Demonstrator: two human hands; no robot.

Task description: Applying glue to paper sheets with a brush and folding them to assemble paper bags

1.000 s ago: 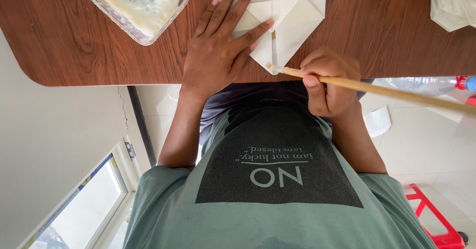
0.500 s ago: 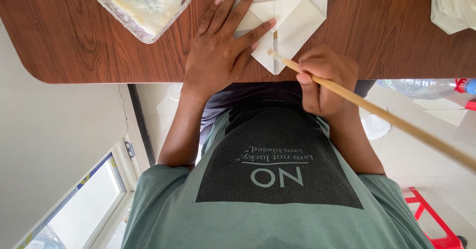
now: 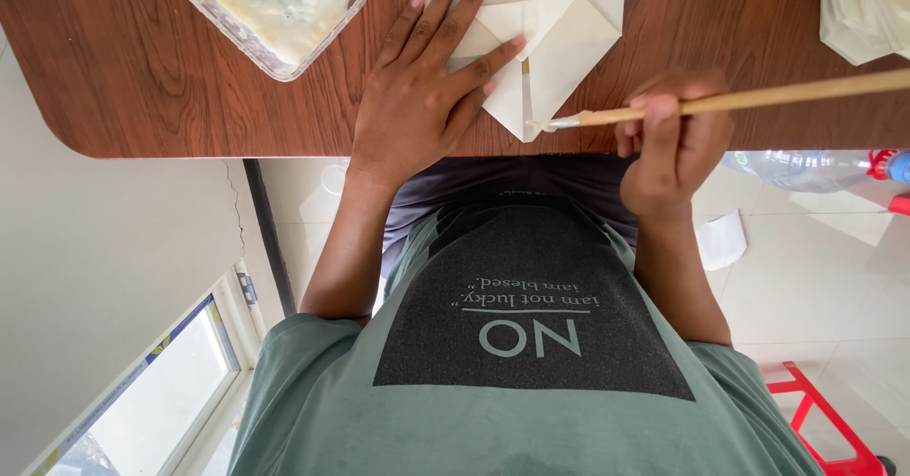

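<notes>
**Flat hand on the paper, brush at its corner**

The view looks down along the person's chest, so the table (image 3: 190,87) fills the top of the picture and its near edge runs across the middle.

The left hand (image 3: 417,97) lies open and flat, palm down, on the folded paper (image 3: 559,40). Its fingers are spread and point away from the body, toward the far edge of the table. The wrist crosses the near edge, and the forearm goes straight down toward the body. The hand holds nothing; it only presses on the left part of the paper.

The paper is white and folded to a point. It lies near the near edge of the table, about in the middle of it, and the point is directed toward the person.

The right hand (image 3: 673,144) is closed in a fist around a brush (image 3: 758,100) with a long wooden handle. The hand is at the near edge of the table, just beside the paper on its right. The handle runs almost level toward the right edge of the picture. The pale tip touches the paper at its lower corner.

A clear tub (image 3: 270,7) with a white paste stands near the far left part of the table, well apart from both hands.
</notes>
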